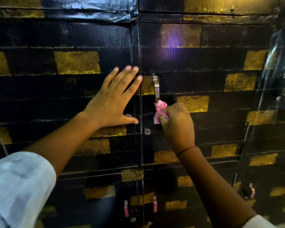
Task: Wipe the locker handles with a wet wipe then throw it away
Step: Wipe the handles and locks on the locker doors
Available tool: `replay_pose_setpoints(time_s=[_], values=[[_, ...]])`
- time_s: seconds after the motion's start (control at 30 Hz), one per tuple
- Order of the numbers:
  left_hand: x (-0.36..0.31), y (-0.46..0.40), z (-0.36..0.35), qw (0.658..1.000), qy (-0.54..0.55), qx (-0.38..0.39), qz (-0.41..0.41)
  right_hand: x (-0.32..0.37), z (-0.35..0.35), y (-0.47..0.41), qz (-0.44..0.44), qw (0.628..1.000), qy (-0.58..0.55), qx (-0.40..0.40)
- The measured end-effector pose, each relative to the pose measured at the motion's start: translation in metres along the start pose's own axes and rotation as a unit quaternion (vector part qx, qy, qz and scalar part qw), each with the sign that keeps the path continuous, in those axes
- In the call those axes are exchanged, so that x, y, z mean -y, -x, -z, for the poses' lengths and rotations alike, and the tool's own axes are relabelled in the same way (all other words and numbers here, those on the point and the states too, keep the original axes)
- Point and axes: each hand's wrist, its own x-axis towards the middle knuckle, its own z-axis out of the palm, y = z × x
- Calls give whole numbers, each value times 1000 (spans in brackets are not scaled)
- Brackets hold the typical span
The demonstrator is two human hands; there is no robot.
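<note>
— Covering the lower end of the metal handle [157, 89], the pink wet wipe [160, 111] hides where the bar meets the door; only the upper mount and the shaft show.

— Wipe itself?

— Crumpled, pale pink, bunched into a wad with one flat corner hanging below. Pressed to the handle's foot on the right-hand locker door [204, 122], just right of the seam between the doors.

— Who holds it?

— Right hand [176, 122], back toward the camera, fingers curled shut and pinching the wad at its left edge. Fingertips are tucked under, so the exact grip is hard to read; probably thumb against forefinger. Thin red thread [187, 149] round the wrist.

— Other hand?

— Left hand [113, 100] laid flat on the left door [56, 96], fingers spread apart and straight, tips reaching the seam, thumb pointing right. It grips nothing. A bit of metal ring peeks out under the palm; whatever fitting that is stays mostly hidden.

— Around them?

— Keyhole [147, 131] below the hands, right of the seam. Doors black with gold brick patches. Two small handles [126, 208] lower down, dim and reddish. White sleeve [18, 186] at bottom left, blurred.
</note>
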Motion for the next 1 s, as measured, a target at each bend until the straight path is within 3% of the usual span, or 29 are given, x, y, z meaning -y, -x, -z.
replay_pose_setpoints(time_s=[0.23, 0.33, 0.43, 0.6, 0.73, 0.8, 0.9, 0.97, 1.0], values=[[1, 35, -21, 999, 19, -36, 22, 41, -22, 5, 107, 991, 75, 39], [1, 34, -22, 999, 28, -39, 13, 23, -11, 2, 53, 995, 58, 63], [2, 36, -23, 999, 26, -41, 15, -3, 2, 3, -41, 999, 3, 16], [0, 35, -18, 998, 41, -32, 22, 34, -13, 7, 33, 997, -18, 69], [1, 40, -13, 999, 23, -18, 29, 12, -2, 2, -70, 996, -54, 20], [1, 44, -13, 999, 22, -23, 39, 13, 1, 4, -59, 997, -51, -7], [-1, 46, -13, 998, 39, -20, 54, 34, -12, 7, 22, 997, -35, 60], [-1, 43, -9, 997, 50, -18, 59, 38, -14, 3, 26, 995, -14, 99], [3, 42, -5, 996, 57, -23, 64, 38, -10, -3, 20, 996, -33, 82]])
